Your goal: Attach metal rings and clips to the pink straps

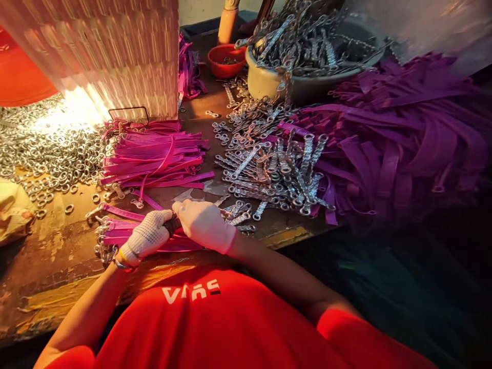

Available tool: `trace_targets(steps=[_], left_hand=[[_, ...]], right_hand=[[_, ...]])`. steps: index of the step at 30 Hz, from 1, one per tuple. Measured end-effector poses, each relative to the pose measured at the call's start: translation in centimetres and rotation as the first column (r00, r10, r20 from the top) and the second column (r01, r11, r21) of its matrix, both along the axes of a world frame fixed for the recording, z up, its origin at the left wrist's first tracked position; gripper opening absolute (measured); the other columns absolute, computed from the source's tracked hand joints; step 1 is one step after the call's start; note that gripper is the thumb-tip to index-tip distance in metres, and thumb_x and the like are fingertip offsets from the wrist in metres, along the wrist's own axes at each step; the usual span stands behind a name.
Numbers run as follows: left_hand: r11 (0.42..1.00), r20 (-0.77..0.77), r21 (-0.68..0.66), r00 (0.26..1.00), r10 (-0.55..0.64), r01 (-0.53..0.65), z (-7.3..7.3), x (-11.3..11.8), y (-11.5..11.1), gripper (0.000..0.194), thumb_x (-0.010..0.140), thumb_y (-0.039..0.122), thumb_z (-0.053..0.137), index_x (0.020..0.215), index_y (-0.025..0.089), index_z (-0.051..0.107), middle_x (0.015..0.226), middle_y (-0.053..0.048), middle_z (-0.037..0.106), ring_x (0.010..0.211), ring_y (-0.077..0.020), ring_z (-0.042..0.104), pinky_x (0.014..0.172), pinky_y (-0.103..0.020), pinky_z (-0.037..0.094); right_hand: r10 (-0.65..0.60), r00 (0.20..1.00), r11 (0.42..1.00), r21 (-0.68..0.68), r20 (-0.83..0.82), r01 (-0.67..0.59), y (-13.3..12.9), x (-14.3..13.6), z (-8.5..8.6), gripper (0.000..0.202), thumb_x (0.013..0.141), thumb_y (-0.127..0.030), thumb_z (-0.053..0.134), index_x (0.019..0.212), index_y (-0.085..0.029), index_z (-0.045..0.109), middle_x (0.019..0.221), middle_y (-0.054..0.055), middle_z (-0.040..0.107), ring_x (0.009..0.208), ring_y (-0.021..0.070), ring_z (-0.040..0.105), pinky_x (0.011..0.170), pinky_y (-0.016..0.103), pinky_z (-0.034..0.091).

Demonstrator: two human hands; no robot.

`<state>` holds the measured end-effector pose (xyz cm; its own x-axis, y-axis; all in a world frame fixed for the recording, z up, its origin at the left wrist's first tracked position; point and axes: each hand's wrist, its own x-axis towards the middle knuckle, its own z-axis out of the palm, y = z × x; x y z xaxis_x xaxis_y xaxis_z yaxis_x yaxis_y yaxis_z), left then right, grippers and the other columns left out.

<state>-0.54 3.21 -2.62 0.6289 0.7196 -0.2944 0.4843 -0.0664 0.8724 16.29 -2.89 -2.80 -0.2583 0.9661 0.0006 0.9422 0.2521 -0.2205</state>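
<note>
Closely, left hand [149, 233] and right hand [203, 220] meet near the table edge [286, 237].

Through the feed, I see my gloved left hand [148, 237] closed, thumb uppermost; just beside it, my gloved right hand [204, 223] is curled, back upward, fingertips hidden. Left forearm [94, 294] and right forearm [282, 277] angle inward behind them.

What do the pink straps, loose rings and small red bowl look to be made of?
Pink straps: probably leather or an imitation, with a soft sheen, judging by their flat, bending bands.
Loose rings: metal, exact kind unclear; silvery, bright where light glints.
Small red bowl: likely plastic, from its smooth, even colour; painted metal isn't ruled out.
</note>
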Motion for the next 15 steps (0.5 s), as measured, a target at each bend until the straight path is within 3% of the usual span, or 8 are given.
trace_targets(steps=[3, 5, 7, 10, 15], left_hand=[[0.995, 0.028, -0.096, 0.999, 0.016, -0.013, -0.3, -0.3, 0.1, 0.033, 0.081, 0.046, 0.072, 0.073, 0.015, 0.064, 0.059, 0.001, 0.058, 0.053, -0.0095, 0.044, 0.050, -0.019, 0.034], [0.970, 0.063, -0.223, 0.991, 0.114, -0.097, -0.7, -0.4, -0.1, 0.035, 0.083, 0.051, 0.068, 0.077, 0.016, 0.065, 0.053, 0.002, 0.054, 0.045, -0.0088, 0.040, 0.044, -0.019, 0.030], [0.951, 0.093, -0.261, 0.976, 0.196, -0.166, -1.0, -0.4, -0.5, 0.036, 0.083, 0.053, 0.068, 0.082, 0.016, 0.066, 0.052, 0.002, 0.055, 0.043, -0.0087, 0.040, 0.042, -0.019, 0.029], [0.963, 0.107, -0.204, 0.974, 0.198, -0.174, -1.4, -0.2, -1.4, 0.036, 0.082, 0.051, 0.070, 0.079, 0.015, 0.067, 0.053, 0.001, 0.055, 0.045, -0.0089, 0.042, 0.044, -0.019, 0.031], [0.993, 0.127, -0.066, 0.986, 0.108, -0.100, -0.9, 0.3, -2.1, 0.031, 0.084, 0.045, 0.069, 0.076, 0.015, 0.069, 0.057, 0.001, 0.055, 0.052, -0.0097, 0.042, 0.049, -0.020, 0.033]], right_hand=[[-0.072, 0.996, 0.997, -0.004, -0.045, 0.072, 0.0, 0.0, 0.3, 0.031, 0.103, -0.021, 0.033, 0.116, -0.017, 0.061, 0.102, 0.012, 0.069, 0.091, 0.0223, 0.066, 0.070, 0.030, 0.039], [-0.098, 0.988, 0.995, -0.043, -0.121, 0.094, 0.0, 0.2, 0.7, 0.028, 0.103, -0.026, 0.041, 0.124, -0.019, 0.057, 0.109, 0.010, 0.070, 0.097, 0.0217, 0.067, 0.073, 0.028, 0.041], [-0.120, 0.981, 0.986, -0.132, -0.154, 0.100, 0.1, 0.5, 0.9, 0.037, 0.098, -0.035, 0.054, 0.132, -0.021, 0.053, 0.109, 0.008, 0.073, 0.095, 0.0223, 0.069, 0.071, 0.028, 0.042], [-0.173, 0.981, 0.959, -0.244, -0.088, 0.147, -0.1, 0.7, 0.7, 0.039, 0.094, -0.043, 0.060, 0.126, -0.021, 0.057, 0.096, 0.008, 0.076, 0.085, 0.0243, 0.071, 0.065, 0.028, 0.040], [-0.083, 0.990, 0.986, -0.155, -0.114, 0.065, -1.2, 1.0, -0.7, 0.021, 0.094, -0.031, 0.056, 0.105, -0.015, 0.065, 0.087, 0.009, 0.076, 0.081, 0.0223, 0.070, 0.065, 0.028, 0.036]])
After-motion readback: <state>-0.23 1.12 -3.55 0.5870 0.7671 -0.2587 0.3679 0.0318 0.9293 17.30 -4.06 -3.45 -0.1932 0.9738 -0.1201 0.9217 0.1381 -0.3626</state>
